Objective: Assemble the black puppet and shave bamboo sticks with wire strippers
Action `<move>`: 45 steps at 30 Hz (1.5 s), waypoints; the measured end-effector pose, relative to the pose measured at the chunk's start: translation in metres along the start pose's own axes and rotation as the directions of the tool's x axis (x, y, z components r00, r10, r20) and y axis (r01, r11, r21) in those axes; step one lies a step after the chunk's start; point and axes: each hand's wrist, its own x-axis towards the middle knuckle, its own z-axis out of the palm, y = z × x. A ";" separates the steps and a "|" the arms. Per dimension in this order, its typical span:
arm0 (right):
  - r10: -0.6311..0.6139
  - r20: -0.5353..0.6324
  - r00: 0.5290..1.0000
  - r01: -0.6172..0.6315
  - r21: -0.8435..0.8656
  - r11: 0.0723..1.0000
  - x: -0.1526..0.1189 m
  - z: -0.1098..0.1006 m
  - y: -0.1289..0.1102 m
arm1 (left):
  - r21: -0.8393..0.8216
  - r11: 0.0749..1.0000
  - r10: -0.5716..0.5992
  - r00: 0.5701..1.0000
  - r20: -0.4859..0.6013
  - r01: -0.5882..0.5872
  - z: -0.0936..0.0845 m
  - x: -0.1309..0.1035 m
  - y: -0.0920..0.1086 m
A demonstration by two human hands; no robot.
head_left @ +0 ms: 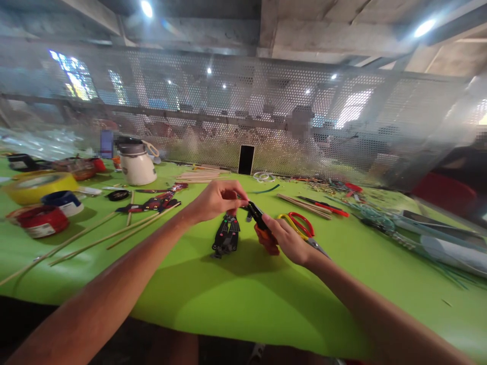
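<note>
My right hand (285, 234) is closed around a tool with a black front part (257, 215) and an orange handle; its exact kind does not show. At the tip of that tool, my left hand (220, 198) pinches finger and thumb together, and anything between them is too small to make out. On the table just below lies a dark, flat, patterned piece (225, 234) with green and pink spots. To the right of my right hand rest scissors (301, 225) with red and yellow handles, partly hidden by it.
A green-covered table (182, 304) spreads out in front. On its left are yellow tape (41, 187), red (41, 221) and blue containers, a white jug (137, 165) and thin sticks (89, 235). A phone-like dark panel (246, 159) stands behind. Wires and tubing (375, 220) lie right.
</note>
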 end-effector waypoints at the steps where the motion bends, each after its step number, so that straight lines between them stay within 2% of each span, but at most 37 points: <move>1: -0.002 0.002 1.000 0.002 -0.001 1.000 0.000 0.000 -0.001 | 0.000 1.000 0.002 1.000 -0.005 -0.002 -0.001 0.000 0.000; 6: 0.000 -0.002 1.000 0.000 -0.038 0.999 -0.001 0.000 -0.002 | -0.016 1.000 0.001 1.000 0.024 0.000 -0.005 0.000 -0.006; 13: 0.032 -0.027 0.999 -0.031 0.020 0.999 -0.001 -0.002 0.007 | -0.092 0.996 0.002 0.999 0.046 0.002 -0.005 0.003 -0.014; 20: 0.051 -0.043 0.998 -0.050 0.005 0.999 0.000 0.004 -0.004 | -0.018 0.998 -0.060 0.995 0.079 0.062 -0.007 0.000 -0.002; 24: 0.032 -0.060 0.998 -0.036 -0.076 0.996 -0.003 0.004 -0.008 | -0.002 0.997 -0.080 0.989 0.121 0.081 -0.008 -0.001 0.005; 32: -0.025 -0.133 0.991 -0.007 -0.235 0.972 -0.004 0.003 -0.010 | -0.029 0.995 -0.087 0.990 0.114 0.091 -0.005 -0.001 0.009; 39: -0.100 -0.161 0.982 0.024 -0.419 0.908 -0.005 0.000 -0.012 | -0.073 0.994 -0.075 0.990 0.120 0.084 -0.005 -0.001 0.008; 45: -0.135 -0.182 0.974 0.036 -0.465 0.884 -0.005 -0.005 -0.008 | -0.075 0.994 -0.066 0.993 0.096 0.073 -0.003 -0.002 0.007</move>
